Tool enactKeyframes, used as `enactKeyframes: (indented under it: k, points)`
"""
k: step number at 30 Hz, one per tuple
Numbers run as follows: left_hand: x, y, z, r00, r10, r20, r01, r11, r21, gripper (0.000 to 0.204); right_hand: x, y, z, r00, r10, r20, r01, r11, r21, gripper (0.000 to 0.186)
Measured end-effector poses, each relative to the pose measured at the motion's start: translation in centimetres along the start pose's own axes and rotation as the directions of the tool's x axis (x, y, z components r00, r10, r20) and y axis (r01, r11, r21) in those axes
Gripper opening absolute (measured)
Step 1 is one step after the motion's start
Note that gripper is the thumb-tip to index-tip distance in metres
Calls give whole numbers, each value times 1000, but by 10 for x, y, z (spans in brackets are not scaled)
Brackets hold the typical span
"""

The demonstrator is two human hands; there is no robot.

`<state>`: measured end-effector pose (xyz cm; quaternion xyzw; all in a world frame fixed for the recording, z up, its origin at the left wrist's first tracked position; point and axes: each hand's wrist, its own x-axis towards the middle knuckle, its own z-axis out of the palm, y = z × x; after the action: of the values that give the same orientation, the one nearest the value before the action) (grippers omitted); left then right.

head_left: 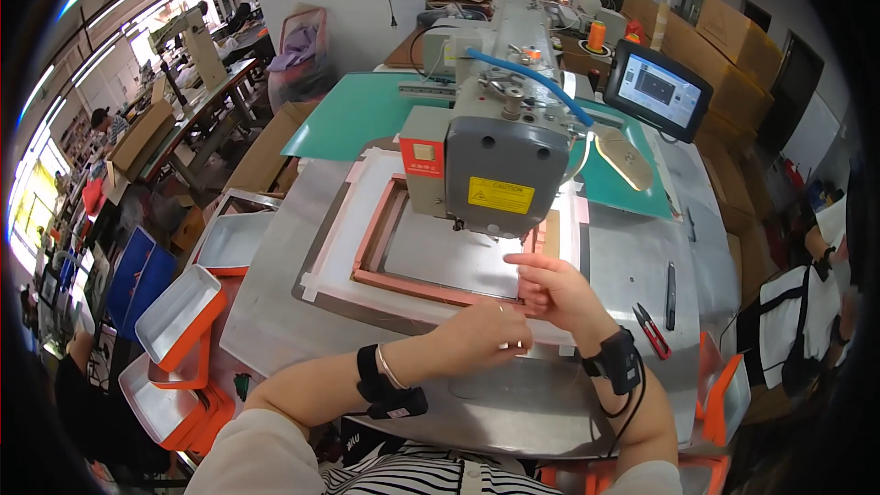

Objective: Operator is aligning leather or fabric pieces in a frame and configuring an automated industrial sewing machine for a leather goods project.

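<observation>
My left hand is closed, knuckles up, over the near edge of the metal table below a pink-edged frame. What its curled fingers hold, if anything, is hidden. My right hand hovers at the frame's near right corner. Its index finger stretches left while the other fingers curl in; their contents cannot be made out. Inside the frame lies a pale, smooth sheet. Over the frame's far side hangs the grey head of an industrial sewing machine, its needle area just beyond my right index finger.
Red-handled thread snips and a dark slim tool lie right on the metal table. A control screen stands behind. Orange-and-silver trays stack at the left. Green sheets flank the machine; cardboard boxes stand far right.
</observation>
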<state>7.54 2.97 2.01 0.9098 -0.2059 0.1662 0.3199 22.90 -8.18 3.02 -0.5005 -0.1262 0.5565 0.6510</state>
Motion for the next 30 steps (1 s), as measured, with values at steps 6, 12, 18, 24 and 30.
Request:
enactKeyframes:
  k: [6, 12, 18, 24, 30]
  points:
    - [-32, -30, -29, 913, -368, -177, 401, 889, 219, 20, -32, -27, -102, 938, -277, -207, 134, 843, -521, 17]
    - [-40, -60, -58, 780, -566, -267, 605, 574, 551, 35, -82, -26, -116, 862, -388, -326, 125, 786, -606, 13]
    - [-46, -80, -43, 695, -693, -193, 719, 670, 184, 20, -115, 14, -24, 1000, -1, 5, 4, 816, -579, 16]
    - [-40, -69, -40, 769, -610, -190, 633, 770, 87, 15, -108, 54, 22, 967, 19, 253, 133, 812, -568, 20]
    - [-56, -14, -54, 705, -709, 8, 491, 480, -727, 12, -88, 51, 13, 979, -52, 197, 123, 922, -368, 15]
